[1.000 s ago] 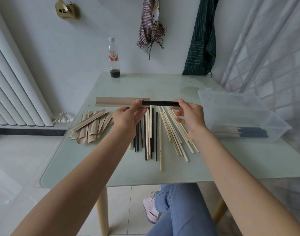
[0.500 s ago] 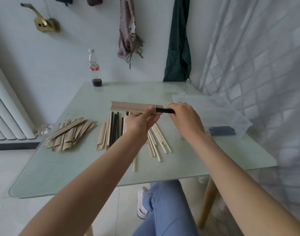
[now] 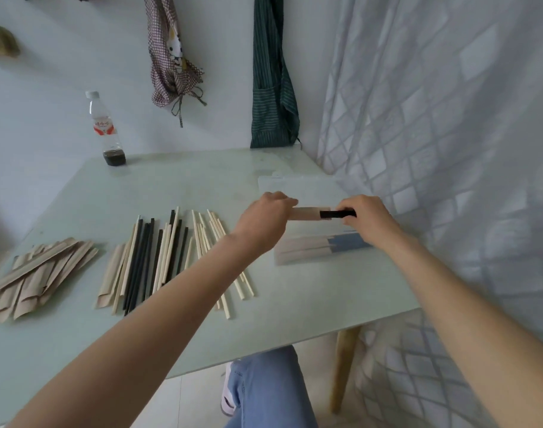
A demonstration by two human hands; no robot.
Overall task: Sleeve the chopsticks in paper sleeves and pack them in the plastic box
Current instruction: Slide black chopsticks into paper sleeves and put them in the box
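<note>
Over the clear plastic box, my left hand grips a tan paper sleeve. Black chopsticks stick out of the sleeve's right end, and my right hand holds them there. Sleeved black chopsticks lie inside the box, under my hands. Loose black and pale wooden chopsticks lie spread on the glass table. A heap of empty paper sleeves sits at the left.
A plastic bottle with a little dark liquid stands at the table's far left. Aprons hang on the wall behind. A sheer curtain hangs at the right, close to the box. My knee in jeans shows below the table edge.
Both hands carried the sleeve and black chopsticks to the right, from above the loose pile to above the box. The chopsticks went further into the sleeve; the view swung right.
</note>
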